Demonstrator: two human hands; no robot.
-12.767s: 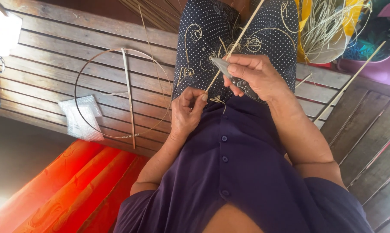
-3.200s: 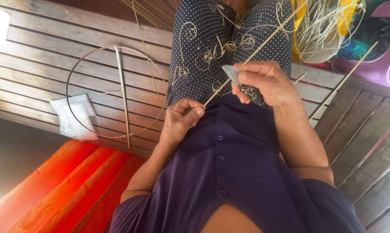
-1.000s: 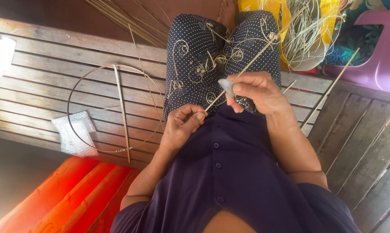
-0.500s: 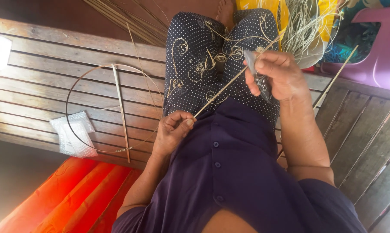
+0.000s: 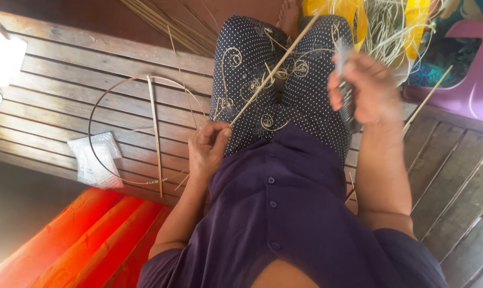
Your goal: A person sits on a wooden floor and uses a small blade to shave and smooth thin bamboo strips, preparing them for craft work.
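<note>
The left hand (image 5: 208, 151) pinches the near end of a long, thin, pale bamboo strip (image 5: 271, 72) between thumb and fingers, low over the lap, and the strip runs up and away across the dark polka-dot trousers (image 5: 252, 58) toward the heap of pale shavings and yellow cloth (image 5: 383, 26) at the top. The right hand (image 5: 365, 92) is clenched around a small knife with a dark handle and grey blade (image 5: 346, 88), the blade blurred and raised clear of the strip. A second ago that blade sat close to the left hand, against the strip; half a second ago it was out along the strip, and now it is off it and well to the right, so 1 scraping stroke away from the body looks finished, with the strip kept in the same pinch. Thin curls of shaving (image 5: 297, 68) lie on the trousers beside the strip. On the brown slatted wooden bench (image 5: 54, 80) to the left lie a thin round cane hoop (image 5: 121, 90) with a straight stick (image 5: 156, 133) across it, and a small clear plastic bag (image 5: 94, 160) overlapping the hoop's lower edge. An orange-red cloth (image 5: 81, 240) lies below the bench, a purple plastic basin (image 5: 473, 74) at the far right.
</note>
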